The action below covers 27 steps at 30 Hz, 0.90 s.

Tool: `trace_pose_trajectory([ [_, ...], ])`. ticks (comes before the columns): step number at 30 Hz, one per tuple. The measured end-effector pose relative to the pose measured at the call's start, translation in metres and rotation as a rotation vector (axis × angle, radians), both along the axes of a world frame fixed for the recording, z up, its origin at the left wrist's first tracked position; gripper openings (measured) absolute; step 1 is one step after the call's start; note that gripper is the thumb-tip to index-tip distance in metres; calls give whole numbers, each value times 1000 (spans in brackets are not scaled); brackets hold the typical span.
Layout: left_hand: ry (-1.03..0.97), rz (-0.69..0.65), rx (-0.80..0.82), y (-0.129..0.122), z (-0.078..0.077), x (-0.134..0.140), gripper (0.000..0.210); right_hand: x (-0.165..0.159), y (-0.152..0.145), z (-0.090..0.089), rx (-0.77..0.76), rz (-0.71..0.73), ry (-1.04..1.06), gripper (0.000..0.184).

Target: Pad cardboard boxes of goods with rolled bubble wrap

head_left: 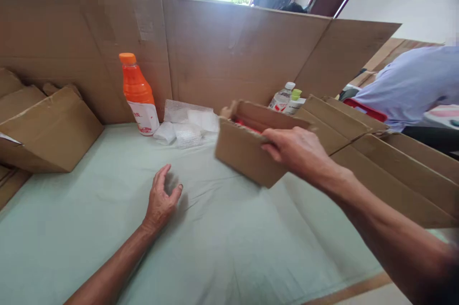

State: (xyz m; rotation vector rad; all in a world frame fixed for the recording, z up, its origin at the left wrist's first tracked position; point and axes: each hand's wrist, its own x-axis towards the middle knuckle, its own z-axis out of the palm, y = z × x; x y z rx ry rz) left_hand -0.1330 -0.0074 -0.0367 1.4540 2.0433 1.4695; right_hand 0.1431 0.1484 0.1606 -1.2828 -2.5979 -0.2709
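Note:
My right hand [292, 147] grips the near top edge of a small open cardboard box [247, 152], which is tilted over the pale green cloth. Something red [247, 126] shows inside the box, too hidden to name. My left hand [164, 198] is at the middle of the cloth with thumb and fingers apart, holding nothing. Beyond it stands an orange drink bottle [139, 94] with an orange cap and a white label. Several pieces of bubble wrap [190, 125] lie beside the bottle.
A cardboard panel [229, 51] walls off the back. More cardboard boxes stand at left [53, 128] and right [401, 176]. A clear bottle with a white cap [281, 98] and a green-capped container [296, 99] sit behind. A person in a light blue top [412, 80] is at far right.

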Motion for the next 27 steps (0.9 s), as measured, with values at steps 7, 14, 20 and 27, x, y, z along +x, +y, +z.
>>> trace_pose_trajectory([
  [7,-322,17,-118,-85,11,-15,50,-29,-95,6,-83,700,318,18],
  [14,-294,75,-197,-122,-5,-19,43,-1,-72,-86,-593,122,770,39],
  [20,-253,109,-195,-74,6,-27,42,-46,-71,-134,-856,54,903,61],
  [27,-289,134,-114,-26,6,-48,49,-76,5,-132,-814,121,910,49],
])
